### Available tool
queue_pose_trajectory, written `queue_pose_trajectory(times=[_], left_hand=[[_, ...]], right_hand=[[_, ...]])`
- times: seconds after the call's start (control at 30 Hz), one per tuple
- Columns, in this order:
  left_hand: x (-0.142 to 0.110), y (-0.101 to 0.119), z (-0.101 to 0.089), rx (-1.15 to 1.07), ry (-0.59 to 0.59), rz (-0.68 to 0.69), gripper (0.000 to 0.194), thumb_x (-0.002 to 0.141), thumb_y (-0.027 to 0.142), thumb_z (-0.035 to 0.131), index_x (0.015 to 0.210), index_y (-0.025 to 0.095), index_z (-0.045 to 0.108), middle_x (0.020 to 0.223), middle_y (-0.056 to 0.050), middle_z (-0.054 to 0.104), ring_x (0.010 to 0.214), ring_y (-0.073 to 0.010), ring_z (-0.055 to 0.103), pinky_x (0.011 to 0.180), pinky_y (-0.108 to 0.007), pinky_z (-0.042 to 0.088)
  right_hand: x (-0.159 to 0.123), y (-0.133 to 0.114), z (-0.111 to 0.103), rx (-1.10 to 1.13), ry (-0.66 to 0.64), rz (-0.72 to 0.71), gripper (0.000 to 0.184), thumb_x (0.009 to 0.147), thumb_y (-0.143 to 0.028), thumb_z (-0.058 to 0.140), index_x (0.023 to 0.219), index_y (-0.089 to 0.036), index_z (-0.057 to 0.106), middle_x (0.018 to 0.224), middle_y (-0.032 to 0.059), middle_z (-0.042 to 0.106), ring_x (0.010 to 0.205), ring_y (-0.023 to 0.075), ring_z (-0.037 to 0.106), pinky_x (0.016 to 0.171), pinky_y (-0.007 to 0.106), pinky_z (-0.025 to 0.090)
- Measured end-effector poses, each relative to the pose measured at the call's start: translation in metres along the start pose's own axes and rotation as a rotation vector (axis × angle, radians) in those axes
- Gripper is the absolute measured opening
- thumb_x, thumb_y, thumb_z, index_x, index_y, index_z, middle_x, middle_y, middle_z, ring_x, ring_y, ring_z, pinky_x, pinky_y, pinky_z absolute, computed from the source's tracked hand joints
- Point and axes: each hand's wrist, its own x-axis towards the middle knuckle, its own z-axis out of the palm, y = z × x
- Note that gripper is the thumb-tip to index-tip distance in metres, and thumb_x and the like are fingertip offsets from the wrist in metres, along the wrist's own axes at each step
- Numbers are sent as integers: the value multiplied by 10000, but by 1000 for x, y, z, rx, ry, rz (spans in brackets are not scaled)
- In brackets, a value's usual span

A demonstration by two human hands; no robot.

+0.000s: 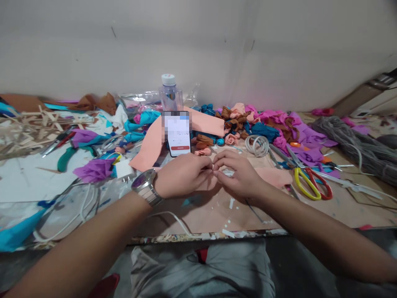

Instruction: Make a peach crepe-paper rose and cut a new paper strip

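My left hand [185, 174], with a metal watch [147, 186] on its wrist, is closed in a pinch just above the worktable [214, 213]. My right hand [237, 174] meets it fingertip to fingertip, also pinching. Whatever lies between the fingertips is too small and hidden to make out. Pale peach paper [273, 176] lies beside and partly behind my right hand. Behind my left hand a phone [179, 138] stands upright with its screen lit, and peach crepe paper strips [149, 147] lie around it. A rolled peach paper flower [203, 152] sits just beyond my fingers.
Scissors with yellow and red handles [313, 184] lie to the right, near a coil of white cord [257, 145] and a grey twine bundle [356, 145]. Colourful paper flowers [263, 128] pile up along the wall. Leftward are green-handled pliers [70, 159], a white charger [124, 169] and a bottle [170, 93] farther back.
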Motion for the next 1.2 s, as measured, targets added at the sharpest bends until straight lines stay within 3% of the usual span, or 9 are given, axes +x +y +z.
queue_pose_trajectory(times=[0.27, 0.53, 0.8, 1.2], left_hand=[[3, 2, 2, 165, 2, 67, 185, 975, 280, 477, 967, 207, 647, 888, -37, 723, 708, -191, 638, 577, -283, 303], [2, 1, 8, 220, 92, 131, 230, 1009, 296, 431, 997, 188, 633, 911, -57, 726, 761, -209, 667, 629, -313, 372], [4, -5, 11, 224, 73, 56, 302, 1028, 352, 414, 995, 207, 677, 886, -65, 744, 754, -233, 693, 631, -316, 380], [4, 2, 7, 86, 46, 11, 263, 1003, 333, 451, 1010, 212, 684, 923, -51, 744, 727, -187, 665, 623, -282, 381]], right_hand=[[5, -5, -4, 120, -62, 85, 203, 790, -10, 573, 798, -202, 638, 983, 32, 665, 964, 186, 613, 904, 343, 465], [6, -5, -7, 203, -78, 141, 162, 843, -67, 526, 773, -193, 600, 977, 41, 650, 956, 186, 604, 889, 348, 460], [6, -2, -9, 154, -11, 165, 112, 835, -104, 641, 782, -195, 681, 983, 33, 685, 962, 179, 637, 909, 344, 466], [5, -4, -8, 146, -53, 126, 158, 802, -54, 531, 743, -196, 568, 977, 34, 659, 948, 188, 593, 870, 341, 434]])
